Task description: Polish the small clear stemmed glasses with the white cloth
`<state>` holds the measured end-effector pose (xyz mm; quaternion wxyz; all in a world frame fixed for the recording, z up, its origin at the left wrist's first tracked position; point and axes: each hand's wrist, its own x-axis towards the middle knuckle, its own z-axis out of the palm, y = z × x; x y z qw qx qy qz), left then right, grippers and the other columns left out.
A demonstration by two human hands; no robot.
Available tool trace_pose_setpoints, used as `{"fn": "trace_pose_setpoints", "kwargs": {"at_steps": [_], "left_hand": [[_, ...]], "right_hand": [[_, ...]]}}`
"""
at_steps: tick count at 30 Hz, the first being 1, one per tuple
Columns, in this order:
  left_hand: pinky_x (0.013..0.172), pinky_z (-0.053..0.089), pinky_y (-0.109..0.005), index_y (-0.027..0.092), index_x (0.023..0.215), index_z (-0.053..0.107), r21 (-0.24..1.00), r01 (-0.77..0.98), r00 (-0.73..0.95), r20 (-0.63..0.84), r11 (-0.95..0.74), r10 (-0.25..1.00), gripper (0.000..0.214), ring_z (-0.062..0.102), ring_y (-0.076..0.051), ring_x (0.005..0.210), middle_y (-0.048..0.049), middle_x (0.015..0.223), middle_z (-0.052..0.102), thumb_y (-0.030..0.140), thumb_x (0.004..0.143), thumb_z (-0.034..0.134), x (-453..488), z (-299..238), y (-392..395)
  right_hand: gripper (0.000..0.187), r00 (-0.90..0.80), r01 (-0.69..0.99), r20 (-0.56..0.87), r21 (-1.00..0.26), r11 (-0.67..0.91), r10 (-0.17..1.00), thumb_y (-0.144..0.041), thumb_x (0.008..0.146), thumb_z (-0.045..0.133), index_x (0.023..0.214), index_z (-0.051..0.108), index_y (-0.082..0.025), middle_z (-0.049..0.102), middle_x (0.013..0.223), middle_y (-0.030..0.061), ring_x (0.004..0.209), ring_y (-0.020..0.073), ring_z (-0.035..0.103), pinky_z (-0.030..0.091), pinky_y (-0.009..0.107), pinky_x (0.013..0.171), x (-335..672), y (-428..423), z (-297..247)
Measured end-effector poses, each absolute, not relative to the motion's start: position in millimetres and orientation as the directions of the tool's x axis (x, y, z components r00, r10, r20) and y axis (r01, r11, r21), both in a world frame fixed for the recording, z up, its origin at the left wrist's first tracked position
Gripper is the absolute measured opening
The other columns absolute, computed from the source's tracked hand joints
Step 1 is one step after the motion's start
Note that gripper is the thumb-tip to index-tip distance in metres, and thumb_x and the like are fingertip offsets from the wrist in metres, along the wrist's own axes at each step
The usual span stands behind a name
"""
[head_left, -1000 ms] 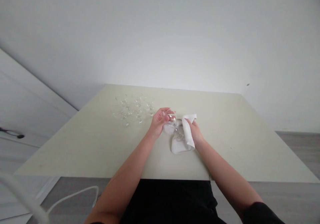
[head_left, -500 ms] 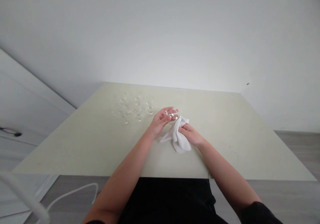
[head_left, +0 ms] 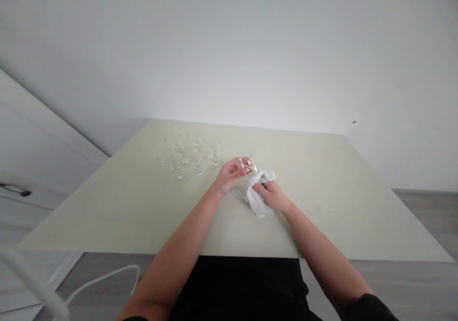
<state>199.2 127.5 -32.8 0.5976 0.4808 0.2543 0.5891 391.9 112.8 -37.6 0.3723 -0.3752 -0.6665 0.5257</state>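
Left hand [head_left: 228, 174], centre of frame: grip curled part-closed, fingers and thumb around the bowl of one clear, colourless drinking glass [head_left: 245, 163]; the lower end of that piece runs toward the cloth, where its detail is hidden. Right hand [head_left: 271, 192], just right of centre: grip pinched shut on a bunched white fabric cloth [head_left: 259, 205], its folds hanging below the thumb. Containers: a cluster of clear glasses [head_left: 178, 159], left of centre on the pale, greenish-cream flat bench [head_left: 332, 178], set close together; count and contents too faint to tell. Pose: both bare forearms reach up from the lower edge, converging at mid-frame, hands near each other.
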Motion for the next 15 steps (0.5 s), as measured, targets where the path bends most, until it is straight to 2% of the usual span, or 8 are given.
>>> {"fn": "trace_pose_setpoints", "kwargs": {"at_steps": [3, 5, 7, 9, 11, 13, 15], "left_hand": [[0.087, 0.051, -0.032, 0.015, 0.107, 0.073, 0.855, -0.513, 0.333, 0.274, -0.071, 0.902, 0.063, 0.069, -0.022, 0.093, -0.0108, 0.105, 0.072, 0.058, 0.063, 0.085, 197, -28, 122], [0.086, 0.052, -0.033, 0.015, 0.113, 0.072, 0.852, -0.524, 0.406, 0.253, -0.004, 0.878, 0.068, 0.069, -0.024, 0.097, -0.0134, 0.111, 0.071, 0.062, 0.065, 0.082, 197, -26, 120], [0.088, 0.051, -0.033, 0.016, 0.121, 0.068, 0.856, -0.517, 0.376, 0.229, -0.002, 0.898, 0.067, 0.068, -0.024, 0.101, -0.0133, 0.116, 0.071, 0.055, 0.069, 0.083, 198, -27, 121], [0.09, 0.05, -0.032, 0.018, 0.124, 0.066, 0.871, -0.489, 0.283, 0.213, -0.051, 0.935, 0.066, 0.068, -0.022, 0.101, -0.0111, 0.116, 0.071, 0.045, 0.068, 0.087, 202, -29, 124], [0.089, 0.049, -0.031, 0.017, 0.118, 0.067, 0.89, -0.444, 0.204, 0.211, -0.101, 0.956, 0.062, 0.068, -0.02, 0.094, -0.0085, 0.107, 0.073, 0.039, 0.064, 0.09, 205, -32, 126], [0.087, 0.049, -0.03, 0.015, 0.11, 0.07, 0.898, -0.426, 0.208, 0.219, -0.113, 0.953, 0.057, 0.068, -0.019, 0.089, -0.0077, 0.099, 0.074, 0.044, 0.065, 0.088, 207, -32, 126], [0.086, 0.05, -0.031, 0.014, 0.106, 0.072, 0.894, -0.439, 0.295, 0.233, -0.085, 0.927, 0.059, 0.069, -0.02, 0.09, -0.0094, 0.098, 0.074, 0.053, 0.065, 0.086, 207, -30, 123]], "right_hand": [[0.054, -0.582, -0.073, -0.113, -0.979, -0.19, 0.805, -0.071, 0.06, 0.077, 0.076, 0.064, -0.021, 0.06, 0.066, 0.0007, 0.057, 0.0148, 0.05, 0.042, 0.028, 0.053, 391, 105, -42], [0.055, -0.579, -0.126, -0.137, -0.959, -0.253, 0.804, -0.069, 0.058, 0.079, 0.078, 0.063, -0.021, 0.061, 0.067, 0.0006, 0.058, 0.0148, 0.051, 0.044, 0.029, 0.054, 386, 102, -44], [0.049, -0.503, -0.089, -0.067, -0.988, -0.129, 0.862, -0.067, 0.069, 0.073, 0.082, 0.064, -0.02, 0.062, 0.071, 0.0016, 0.062, 0.0158, 0.053, 0.046, 0.029, 0.058, 381, 105, -45], [0.042, -0.375, 0.057, 0.077, -0.993, 0.106, 0.924, -0.061, 0.079, 0.067, 0.08, 0.063, -0.02, 0.062, 0.072, 0.0027, 0.07, 0.0174, 0.055, 0.047, 0.03, 0.064, 377, 110, -44], [0.036, -0.298, 0.211, 0.208, -0.937, 0.277, 0.931, -0.055, 0.082, 0.067, 0.076, 0.061, -0.019, 0.06, 0.072, 0.0026, 0.075, 0.0183, 0.055, 0.046, 0.031, 0.07, 378, 114, -41], [0.036, -0.358, 0.207, 0.192, -0.938, 0.278, 0.914, -0.054, 0.082, 0.067, 0.077, 0.061, -0.019, 0.059, 0.071, 0.0015, 0.073, 0.0176, 0.054, 0.046, 0.031, 0.07, 382, 114, -40], [0.042, -0.511, 0.089, 0.038, -0.991, 0.097, 0.859, -0.061, 0.079, 0.067, 0.08, 0.062, -0.019, 0.059, 0.07, 0.0004, 0.066, 0.0158, 0.054, 0.046, 0.029, 0.064, 387, 111, -41]]}}
